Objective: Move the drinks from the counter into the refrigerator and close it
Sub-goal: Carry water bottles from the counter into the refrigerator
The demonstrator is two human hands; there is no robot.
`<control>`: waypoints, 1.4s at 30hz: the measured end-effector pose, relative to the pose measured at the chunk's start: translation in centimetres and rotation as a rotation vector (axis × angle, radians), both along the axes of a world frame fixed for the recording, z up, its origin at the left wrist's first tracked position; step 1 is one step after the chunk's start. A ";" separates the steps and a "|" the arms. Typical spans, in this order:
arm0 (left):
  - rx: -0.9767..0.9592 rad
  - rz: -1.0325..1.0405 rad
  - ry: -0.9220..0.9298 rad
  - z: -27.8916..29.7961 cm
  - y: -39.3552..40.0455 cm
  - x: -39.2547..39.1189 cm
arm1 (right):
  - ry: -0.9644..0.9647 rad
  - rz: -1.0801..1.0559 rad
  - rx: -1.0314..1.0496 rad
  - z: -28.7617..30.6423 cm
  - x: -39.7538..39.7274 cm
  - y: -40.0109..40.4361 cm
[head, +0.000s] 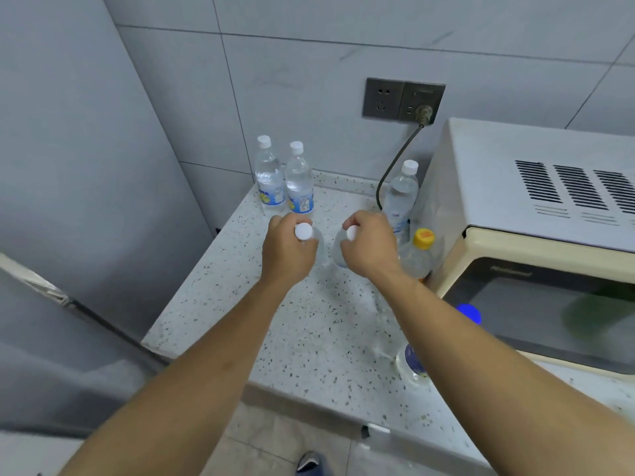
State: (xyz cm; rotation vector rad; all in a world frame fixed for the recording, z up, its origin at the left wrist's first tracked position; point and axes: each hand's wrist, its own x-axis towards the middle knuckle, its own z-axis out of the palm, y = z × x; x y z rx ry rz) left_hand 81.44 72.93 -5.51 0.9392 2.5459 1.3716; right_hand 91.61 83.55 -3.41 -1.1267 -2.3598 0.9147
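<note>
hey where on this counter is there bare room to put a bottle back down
The counter is bare along its left edge and front, under the forearms, between the left hand and the near corner. It is crowded at the back left, where two bottles stand, and along the microwave, where the yellow-capped bottle and the blue-capped bottle stand.

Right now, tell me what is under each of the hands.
Under the left hand is a clear bottle, white cap showing; under the right hand another, cap half covered. Both hands grip the necks. The bottles' lower bodies and labels are hidden.
</note>
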 end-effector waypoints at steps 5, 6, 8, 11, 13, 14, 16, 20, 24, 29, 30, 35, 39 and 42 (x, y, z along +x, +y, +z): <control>-0.082 -0.013 0.039 1.6 -2.9 0.6 | 0.045 0.042 -0.030 0.5 2.0 -0.8; -0.098 -0.019 0.033 1.5 -3.5 0.8 | 0.058 0.051 -0.051 0.4 2.3 -1.0; -0.083 -0.006 0.034 0.9 -4.6 1.4 | 0.113 0.069 -0.070 -0.2 2.6 -1.7; 0.002 0.024 -0.015 -1.3 -5.9 2.3 | 0.236 0.027 -0.028 -2.3 3.2 -2.7; 0.050 -0.012 -0.141 -3.1 -6.5 2.9 | 0.258 0.018 -0.059 -4.1 3.7 -3.2; 0.063 -0.040 -0.165 -4.0 -6.8 3.1 | 0.268 0.015 -0.107 -5.0 3.8 -3.4; 0.078 -0.064 -0.188 -5.4 -7.3 3.5 | 0.290 -0.010 -0.206 -6.6 3.8 -3.6; 0.030 -0.028 -0.314 -7.7 -7.9 3.1 | 0.323 -0.043 -0.292 -9.1 3.2 -3.8; -0.010 -0.046 -0.428 -10.5 -8.0 2.8 | 0.337 -0.072 -0.397 -11.1 2.7 -4.1; 0.024 0.021 -0.431 -11.1 -7.4 3.2 | 0.348 -0.134 -0.405 -12.3 2.4 -4.3; 0.034 0.033 -0.431 -11.1 -7.4 3.3 | 0.354 -0.134 -0.396 -12.4 2.4 -4.3; 0.050 0.036 -0.471 -10.5 -7.7 3.7 | 0.347 -0.103 -0.388 -12.4 3.5 -5.0; 0.087 0.007 -0.482 -10.5 -9.1 4.6 | 0.336 -0.076 -0.436 -12.4 5.5 -6.0; 0.112 0.017 -0.511 -10.4 -11.0 6.4 | 0.322 -0.034 -0.441 -12.4 7.7 -7.1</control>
